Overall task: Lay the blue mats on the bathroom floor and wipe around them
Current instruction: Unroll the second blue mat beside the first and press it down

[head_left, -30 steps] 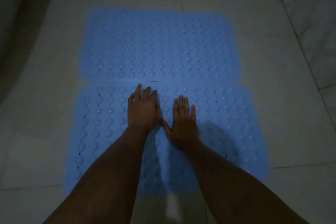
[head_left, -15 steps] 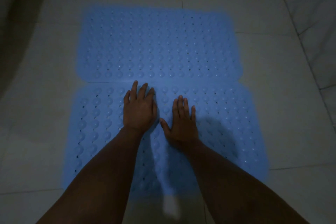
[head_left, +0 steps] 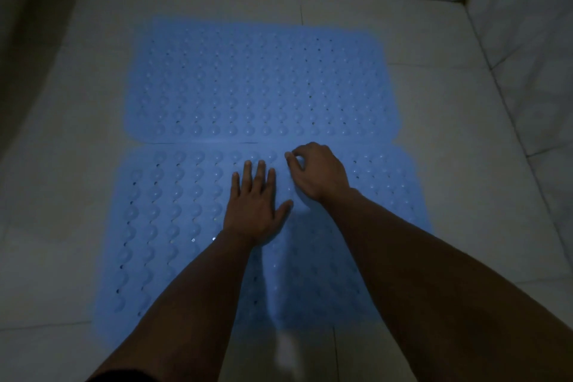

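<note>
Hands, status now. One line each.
Left hand: open, flat on the near mat.
Right hand: fingers curled at the mat; grip cannot be told.

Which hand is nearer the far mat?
Right. The right hand sits curled by the far mat's near edge; the left hand lies flat, farther back on the near mat.

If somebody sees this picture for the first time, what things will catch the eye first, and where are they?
Two bright blue studded rubber mats stand out on the pale tiled floor: the far mat and the near mat, lying edge to edge. Next come the two bare hands on the near mat, the left hand pressed flat with fingers straight, the right hand with fingers curled near the seam.
</note>
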### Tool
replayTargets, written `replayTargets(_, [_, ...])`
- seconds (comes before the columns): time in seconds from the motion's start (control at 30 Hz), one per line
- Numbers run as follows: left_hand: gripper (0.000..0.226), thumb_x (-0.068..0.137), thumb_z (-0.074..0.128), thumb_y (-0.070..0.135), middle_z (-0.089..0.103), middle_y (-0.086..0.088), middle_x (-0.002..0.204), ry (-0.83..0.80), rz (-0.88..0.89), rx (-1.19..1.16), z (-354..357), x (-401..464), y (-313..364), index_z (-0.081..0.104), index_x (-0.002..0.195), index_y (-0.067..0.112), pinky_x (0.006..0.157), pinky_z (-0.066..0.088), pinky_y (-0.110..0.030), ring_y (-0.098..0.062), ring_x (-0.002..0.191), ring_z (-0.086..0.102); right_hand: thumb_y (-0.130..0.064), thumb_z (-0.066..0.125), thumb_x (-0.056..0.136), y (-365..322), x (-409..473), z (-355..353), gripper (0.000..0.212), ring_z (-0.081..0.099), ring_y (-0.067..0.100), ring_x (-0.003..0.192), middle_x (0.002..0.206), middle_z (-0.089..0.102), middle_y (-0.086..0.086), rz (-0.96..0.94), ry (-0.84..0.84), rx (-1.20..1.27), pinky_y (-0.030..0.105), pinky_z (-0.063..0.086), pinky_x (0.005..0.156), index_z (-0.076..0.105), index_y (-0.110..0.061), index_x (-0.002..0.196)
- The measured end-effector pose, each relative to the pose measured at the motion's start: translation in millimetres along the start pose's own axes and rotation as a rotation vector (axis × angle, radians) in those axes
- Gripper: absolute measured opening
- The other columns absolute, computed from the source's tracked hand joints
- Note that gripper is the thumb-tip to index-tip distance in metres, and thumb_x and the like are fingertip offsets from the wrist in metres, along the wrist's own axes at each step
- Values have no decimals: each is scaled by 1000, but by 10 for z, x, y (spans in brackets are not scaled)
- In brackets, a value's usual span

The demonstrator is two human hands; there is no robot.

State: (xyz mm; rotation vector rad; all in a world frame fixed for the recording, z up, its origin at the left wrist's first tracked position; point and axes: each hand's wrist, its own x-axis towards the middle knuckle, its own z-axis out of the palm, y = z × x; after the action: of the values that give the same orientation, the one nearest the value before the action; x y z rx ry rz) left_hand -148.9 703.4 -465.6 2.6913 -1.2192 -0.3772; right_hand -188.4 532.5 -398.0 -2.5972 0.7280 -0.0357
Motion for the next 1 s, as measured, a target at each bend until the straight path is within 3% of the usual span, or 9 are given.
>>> replayTargets(0.2, [91,99,26,73,4,-15,171,131,-5,91,191,-39,55,14,163,10,125,7,-60,-36,158,-6,-41,54,96,232,72,261,29,63,27,99,100,71,2,-98,212,164,40,54,84,73,-18,95])
replayTargets(0.3, [87,100,27,69,4,-15,171,119,-5,86,180,-30,70,14,163,11,125,8,-60,-37,158,-6,-35,53,97,271,143,332,28,62,27,101,102,71,2,-103,291,159,37,52,86,73,-16,94])
replayTargets(0.47, [87,100,23,71,-3,-14,171,71,-5,85,203,-25,37,6,164,15,126,4,-58,-35,157,-11,-39,45,101,326,120,473,37,61,27,107,110,69,3,-115,228,150,42,51,91,74,-14,101])
replayTargets(0.67, [88,96,17,75,-8,-8,172,-79,-26,-68,26,5,38,6,164,21,126,-6,-54,-30,157,-16,-39,49,98,232,18,226,34,62,27,99,100,70,2,-83,242,160,44,52,84,73,-16,94])
replayTargets(0.73, [82,93,18,68,5,-8,172,-172,-20,-176,-239,57,-49,23,162,23,128,2,-50,-29,159,-1,-43,47,98,91,3,41,36,62,29,97,97,69,4,-69,184,129,44,52,82,72,-17,93])
replayTargets(0.77, [76,93,21,62,25,-10,168,-167,-37,-245,-371,71,-127,41,154,22,126,18,-47,-30,156,19,-44,45,98,18,2,-15,38,62,29,96,96,69,5,-67,144,102,42,52,81,72,-17,93])
replayTargets(0.83, [68,90,23,53,61,-13,139,-28,-93,-329,-612,55,-318,67,127,17,107,46,-48,-35,135,53,-45,46,99,-149,23,-78,38,63,29,96,96,69,6,-72,56,60,38,52,79,72,-18,93])
replayTargets(0.9, [60,91,30,46,70,-14,125,129,-142,-315,-759,-11,-532,72,119,13,99,51,-51,-39,127,58,-44,50,99,-365,33,-85,34,64,29,98,100,70,7,-79,-5,54,37,51,81,73,-19,94])
replayTargets(1.0, [52,92,40,35,68,-14,132,167,-193,-186,-842,-82,-800,69,128,11,103,47,-53,-40,135,51,-42,51,99,-685,-1,80,31,63,29,106,110,68,7,-77,-75,38,39,52,90,73,-21,103])
